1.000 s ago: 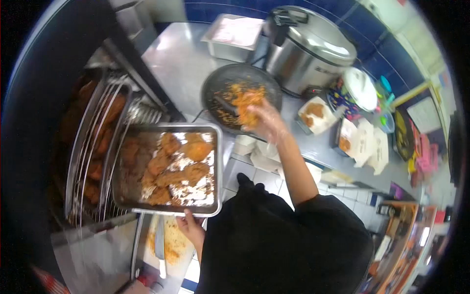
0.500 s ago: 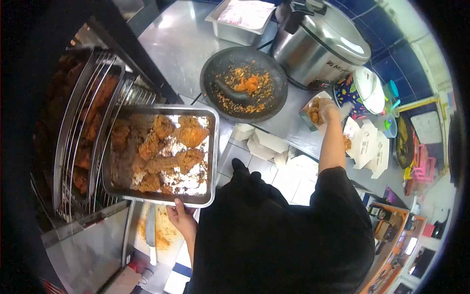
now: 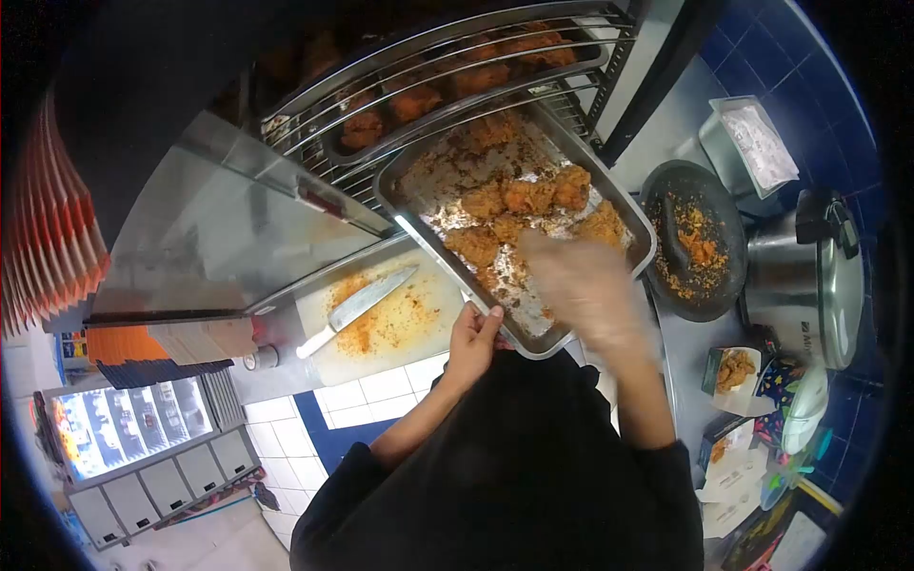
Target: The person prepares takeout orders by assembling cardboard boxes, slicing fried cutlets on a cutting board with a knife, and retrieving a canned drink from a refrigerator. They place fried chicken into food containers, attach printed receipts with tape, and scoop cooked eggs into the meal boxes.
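My left hand [image 3: 471, 343] is closed on the near rim of a metal tray [image 3: 419, 186], thumb on top. The tray is tilted and partly on a wire rack [image 3: 357, 176], its far end below a shelf. Several pieces of fried chicken [image 3: 528, 196] and dark crumbs lie in it. My right hand [image 3: 583, 290], in a clear glove, is over the near part of the tray by the chicken. Motion smears its fingers, so I cannot tell whether it holds anything. An open box with fried chicken [image 3: 735, 369] stands on the counter to the right.
On the counter to the right are a stone mortar [image 3: 719, 276] with orange crumbs, a rice cooker [image 3: 788, 285], a metal pan [image 3: 747, 143] and a second open box [image 3: 738, 476]. A knife [image 3: 376, 293] lies on a cutting board [image 3: 424, 324] at left. Above is more chicken [image 3: 414, 100].
The view has turned left. My right hand has moved from the chicken box on the counter to above the tray. My left hand still grips the tray rim.
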